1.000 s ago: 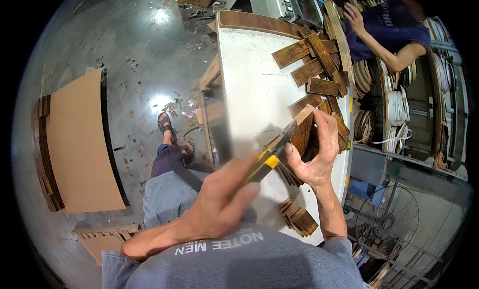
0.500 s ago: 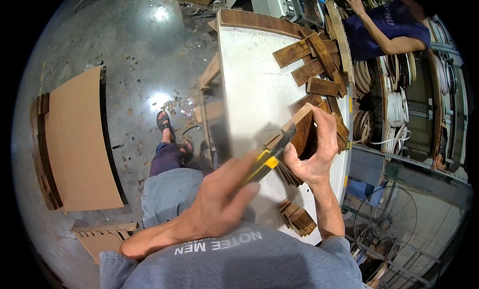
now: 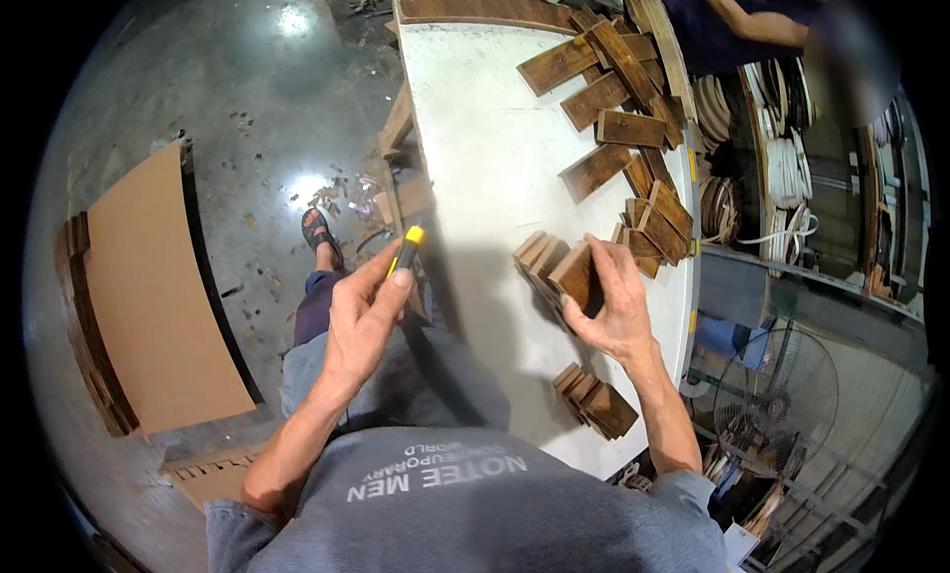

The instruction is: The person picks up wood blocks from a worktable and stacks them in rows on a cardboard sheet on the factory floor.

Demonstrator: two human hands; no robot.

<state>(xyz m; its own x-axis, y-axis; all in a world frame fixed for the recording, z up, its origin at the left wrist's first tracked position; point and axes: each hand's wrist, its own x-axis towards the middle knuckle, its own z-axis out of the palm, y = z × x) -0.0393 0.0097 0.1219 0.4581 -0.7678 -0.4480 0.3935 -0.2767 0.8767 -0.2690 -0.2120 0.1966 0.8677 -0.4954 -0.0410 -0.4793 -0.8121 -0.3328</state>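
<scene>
My left hand (image 3: 364, 321) is closed around a hand tool with a yellow-and-black handle (image 3: 406, 248), held off the table's near left edge. Its yellow end points away from me; no blade shows now. Over the white table, my right hand (image 3: 618, 311) grips a short brown wood block (image 3: 571, 272) between thumb and fingers. That block stands against the end of a row of similar blocks (image 3: 535, 256), pale edges upward. Closer to me on the tabletop sits a small stack of brown wood blocks (image 3: 594, 402).
Brown wood pieces (image 3: 633, 128) lie heaped along the white table's (image 3: 465, 128) far right side. A long wood strip (image 3: 485, 7) borders its far end. Another person's arm (image 3: 747, 19) shows beyond. Right are coiled edging rolls (image 3: 789, 167) and a fan (image 3: 777, 405); left, a brown board (image 3: 163, 296).
My left hand has drawn the tool left, away from the block, and turned it; its dark blade no longer shows. My right hand has lowered the block toward the row.
</scene>
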